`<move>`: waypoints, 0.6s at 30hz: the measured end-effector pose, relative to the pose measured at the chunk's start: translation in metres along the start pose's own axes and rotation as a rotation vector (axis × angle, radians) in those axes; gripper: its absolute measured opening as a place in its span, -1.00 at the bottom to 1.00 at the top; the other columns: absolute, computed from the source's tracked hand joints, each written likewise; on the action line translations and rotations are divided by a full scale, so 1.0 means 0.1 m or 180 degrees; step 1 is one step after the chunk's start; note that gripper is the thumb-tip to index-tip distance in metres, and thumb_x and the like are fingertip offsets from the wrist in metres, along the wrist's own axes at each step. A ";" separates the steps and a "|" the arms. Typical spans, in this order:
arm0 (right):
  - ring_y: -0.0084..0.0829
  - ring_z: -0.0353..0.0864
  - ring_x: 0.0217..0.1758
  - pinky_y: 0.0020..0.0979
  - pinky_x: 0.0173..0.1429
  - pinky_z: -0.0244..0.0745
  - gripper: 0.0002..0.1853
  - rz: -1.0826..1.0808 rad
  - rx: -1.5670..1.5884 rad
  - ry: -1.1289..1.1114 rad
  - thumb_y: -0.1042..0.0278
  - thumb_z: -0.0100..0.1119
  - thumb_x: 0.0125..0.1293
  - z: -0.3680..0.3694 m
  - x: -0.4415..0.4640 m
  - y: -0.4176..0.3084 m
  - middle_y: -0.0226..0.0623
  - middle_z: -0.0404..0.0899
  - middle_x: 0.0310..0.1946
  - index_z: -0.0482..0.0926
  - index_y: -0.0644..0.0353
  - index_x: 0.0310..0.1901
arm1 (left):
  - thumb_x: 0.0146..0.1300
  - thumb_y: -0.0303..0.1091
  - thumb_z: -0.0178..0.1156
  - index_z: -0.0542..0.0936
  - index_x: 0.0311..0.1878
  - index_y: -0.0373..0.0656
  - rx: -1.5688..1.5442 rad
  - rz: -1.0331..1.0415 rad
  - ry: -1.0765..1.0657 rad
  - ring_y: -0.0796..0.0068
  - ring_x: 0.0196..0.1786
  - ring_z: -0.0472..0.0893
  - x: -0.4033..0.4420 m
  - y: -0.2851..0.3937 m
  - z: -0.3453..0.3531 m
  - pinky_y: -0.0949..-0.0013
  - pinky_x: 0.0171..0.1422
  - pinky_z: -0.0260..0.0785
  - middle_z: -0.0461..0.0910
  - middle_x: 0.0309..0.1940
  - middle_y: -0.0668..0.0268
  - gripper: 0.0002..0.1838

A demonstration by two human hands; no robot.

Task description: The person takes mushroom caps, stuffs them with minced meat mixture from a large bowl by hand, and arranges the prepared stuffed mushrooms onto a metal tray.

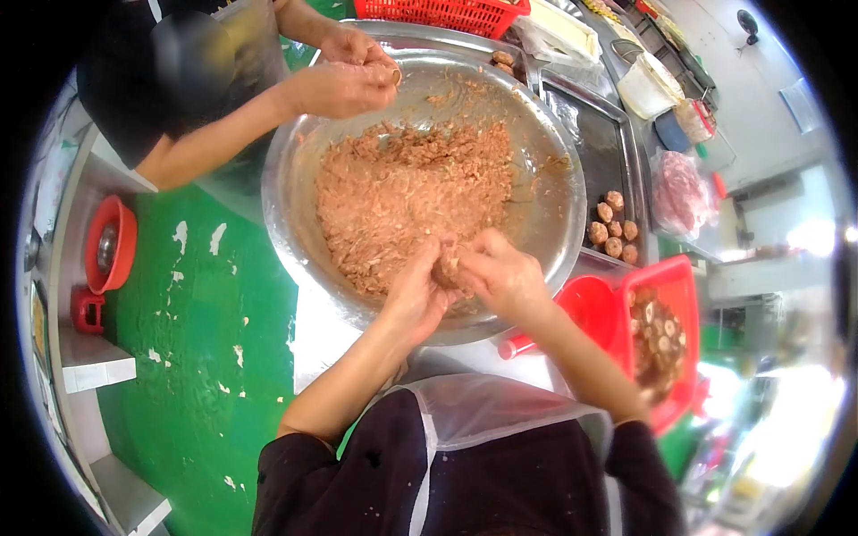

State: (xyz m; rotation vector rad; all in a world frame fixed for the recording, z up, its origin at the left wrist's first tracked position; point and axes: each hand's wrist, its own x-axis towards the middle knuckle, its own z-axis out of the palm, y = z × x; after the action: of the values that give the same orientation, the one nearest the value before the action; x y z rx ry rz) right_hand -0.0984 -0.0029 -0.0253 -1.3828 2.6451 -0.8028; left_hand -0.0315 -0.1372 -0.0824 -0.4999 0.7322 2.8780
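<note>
Green flooring (201,375) extends left of and below the grip. A brown lump (446,270) sits between both hands: the left hand (416,293) cups it, and the right hand (508,279) pinches it. Beneath the grip lies minced mixture (411,201) in a steel basin (552,192). Right of the grip stands a red rectangular tub (687,313); ahead of it, a tray (597,147) carries brown balls (614,230).

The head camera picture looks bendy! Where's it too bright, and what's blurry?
Head view: the scene curves towards black corners; head view, lower right: white glare hides details; head view, upper left: smudgy round patch; head view, middle: meat mixture looks clearer.
</note>
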 end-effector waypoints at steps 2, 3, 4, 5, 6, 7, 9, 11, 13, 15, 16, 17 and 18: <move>-0.29 0.56 -0.31 -0.32 -0.26 0.49 -0.64 -0.0169 -0.0291 -0.0187 0.37 0.26 0.04 -0.02 0.00 -0.05 -0.24 0.44 -0.26 0.52 0.09 -0.07 | 0.43 -0.16 -0.22 0.37 0.09 -0.14 0.0274 0.0074 0.0102 0.43 -0.01 0.50 -0.04 0.02 0.07 0.28 0.07 0.44 0.47 -0.04 0.28 -0.66; -0.30 0.57 -0.31 -0.32 -0.25 0.49 -0.62 -0.0003 0.0204 -0.0164 0.38 0.28 0.02 -0.07 0.01 -0.07 -0.24 0.44 -0.27 0.51 0.09 -0.06 | 0.42 -0.17 -0.21 0.37 0.09 -0.17 0.0116 0.0099 0.0020 0.42 0.00 0.51 -0.06 0.03 0.09 0.28 0.08 0.44 0.47 -0.03 0.27 -0.66; -0.31 0.57 -0.30 -0.32 -0.25 0.50 -0.60 0.0157 0.0692 -0.0144 0.38 0.29 0.01 -0.15 0.03 -0.09 -0.24 0.44 -0.27 0.51 0.08 -0.05 | 0.42 -0.18 -0.20 0.36 0.09 -0.19 -0.0048 0.0129 -0.0066 0.41 0.01 0.51 -0.08 0.05 0.10 0.28 0.10 0.44 0.47 -0.03 0.26 -0.65; -0.32 0.58 -0.30 -0.32 -0.24 0.50 -0.58 0.0315 0.1180 -0.0128 0.38 0.31 -0.01 -0.20 0.05 -0.11 -0.24 0.44 -0.28 0.50 0.08 -0.04 | 0.41 -0.19 -0.18 0.36 0.10 -0.21 -0.0216 0.0160 -0.0150 0.40 0.01 0.51 -0.10 0.06 0.11 0.28 0.11 0.44 0.48 -0.03 0.25 -0.65; -0.33 0.58 -0.30 -0.33 -0.24 0.50 -0.57 0.0248 0.1007 0.0035 0.39 0.32 -0.02 -0.24 0.05 -0.15 -0.23 0.44 -0.28 0.50 0.08 -0.04 | 0.41 -0.20 -0.18 0.36 0.10 -0.22 -0.0273 0.0148 -0.0323 0.39 0.02 0.51 -0.10 0.08 0.11 0.28 0.12 0.44 0.48 -0.03 0.24 -0.64; -0.34 0.58 -0.30 -0.33 -0.24 0.51 -0.56 0.0176 0.0831 0.0196 0.39 0.33 -0.03 -0.26 0.03 -0.20 -0.23 0.45 -0.28 0.50 0.09 -0.03 | 0.41 -0.20 -0.18 0.36 0.10 -0.24 -0.0331 0.0141 -0.0498 0.38 0.02 0.51 -0.10 0.10 0.11 0.27 0.13 0.44 0.48 -0.03 0.23 -0.64; -0.33 0.58 -0.30 -0.33 -0.24 0.51 -0.56 0.0132 0.0629 0.0351 0.38 0.34 -0.04 -0.25 0.00 -0.23 -0.24 0.46 -0.29 0.50 0.09 -0.04 | 0.41 -0.20 -0.18 0.36 0.11 -0.24 -0.0511 0.0121 -0.0620 0.37 0.02 0.51 -0.12 0.11 0.12 0.27 0.14 0.44 0.48 -0.02 0.22 -0.63; -0.31 0.58 -0.30 -0.33 -0.24 0.51 -0.58 0.0200 0.0569 0.0353 0.37 0.33 -0.02 -0.19 -0.03 -0.21 -0.25 0.47 -0.31 0.50 0.10 -0.06 | 0.41 -0.19 -0.18 0.36 0.12 -0.22 -0.0748 0.0079 -0.0525 0.38 0.02 0.51 -0.13 0.10 0.15 0.27 0.13 0.44 0.48 -0.02 0.22 -0.63; -0.28 0.58 -0.30 -0.32 -0.26 0.51 -0.62 0.0035 0.0263 0.0421 0.35 0.32 -0.01 -0.14 -0.04 -0.16 -0.27 0.48 -0.32 0.50 0.10 -0.10 | 0.40 -0.21 -0.15 0.36 0.11 -0.20 -0.0722 0.0150 -0.0552 0.39 0.03 0.51 -0.13 0.09 0.15 0.28 0.12 0.43 0.48 -0.02 0.23 -0.65; -0.26 0.57 -0.30 -0.31 -0.28 0.51 -0.66 -0.0063 0.0047 0.0508 0.34 0.30 0.00 -0.11 -0.04 -0.20 -0.28 0.49 -0.32 0.50 0.10 -0.14 | 0.39 -0.25 -0.12 0.34 0.12 -0.17 -0.0699 0.0213 -0.0450 0.37 0.02 0.50 -0.14 0.07 0.14 0.27 0.12 0.42 0.46 -0.02 0.23 -0.68; -0.24 0.57 -0.30 -0.30 -0.29 0.51 -0.68 -0.0079 -0.0027 0.0563 0.34 0.29 0.00 -0.11 -0.03 -0.25 -0.28 0.49 -0.32 0.50 0.10 -0.16 | 0.39 -0.27 -0.11 0.31 0.13 -0.14 -0.0693 0.0240 -0.0344 0.36 0.01 0.49 -0.17 0.05 0.15 0.26 0.12 0.40 0.44 -0.01 0.23 -0.69; -0.23 0.56 -0.31 -0.30 -0.30 0.50 -0.71 -0.0097 -0.0102 0.0619 0.35 0.28 0.01 -0.10 -0.03 -0.30 -0.28 0.49 -0.32 0.50 0.10 -0.18 | 0.39 -0.29 -0.10 0.29 0.14 -0.11 -0.0687 0.0270 -0.0239 0.34 0.00 0.48 -0.19 0.04 0.16 0.24 0.12 0.38 0.41 -0.01 0.23 -0.70; -0.23 0.56 -0.31 -0.30 -0.30 0.50 -0.71 -0.0089 -0.0105 0.0682 0.37 0.26 0.00 -0.07 -0.03 -0.31 -0.28 0.49 -0.33 0.50 0.10 -0.19 | 0.38 -0.32 -0.08 0.27 0.15 -0.11 -0.0680 0.0291 -0.0211 0.35 0.00 0.47 -0.20 0.02 0.16 0.24 0.12 0.38 0.40 -0.01 0.23 -0.69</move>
State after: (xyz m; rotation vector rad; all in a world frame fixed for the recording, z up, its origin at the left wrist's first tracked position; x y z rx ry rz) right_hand -0.0753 -0.0121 -0.0052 -1.4186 2.8139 -0.9662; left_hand -0.0177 -0.1323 -0.0613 -0.4014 0.4512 3.0597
